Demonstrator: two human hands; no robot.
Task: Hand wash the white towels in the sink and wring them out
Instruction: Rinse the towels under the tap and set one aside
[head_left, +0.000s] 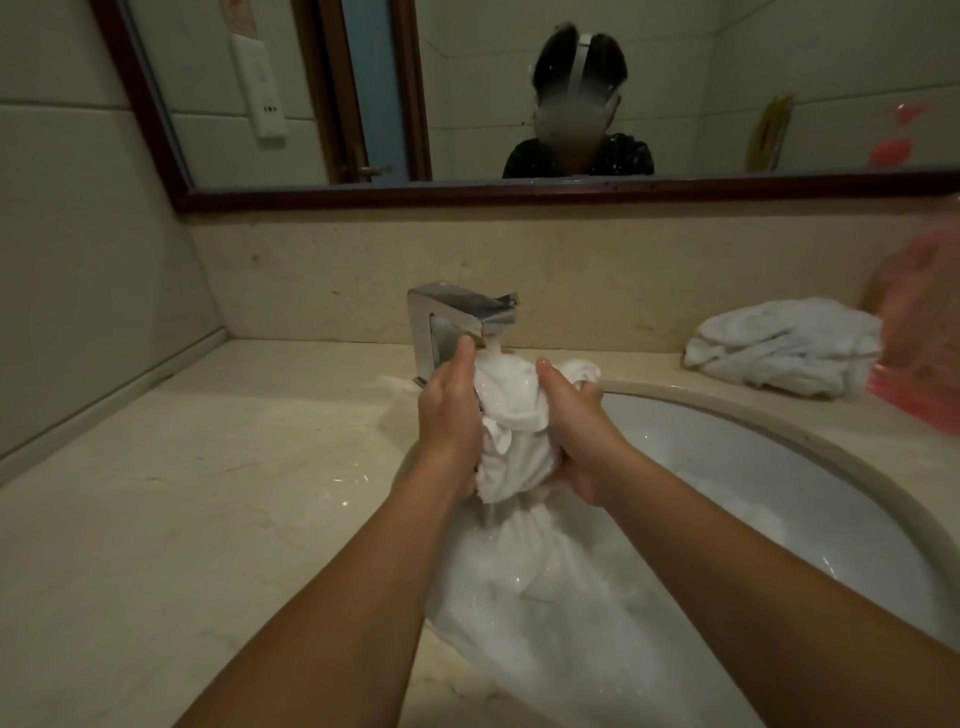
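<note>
Presently the left hand and right hand are clamping a bunched white towel between them, fingers curled round it; water is falling on it from the faucet. Its tail is trailing into the sink; a second towel is lying on the counter, well apart.

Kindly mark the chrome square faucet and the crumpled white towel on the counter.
chrome square faucet (457, 304): head view, top of spout.
crumpled white towel on the counter (779, 347): head view, middle of the heap.

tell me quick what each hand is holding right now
left hand: grips the wet towel
right hand: grips the wet towel too
</note>
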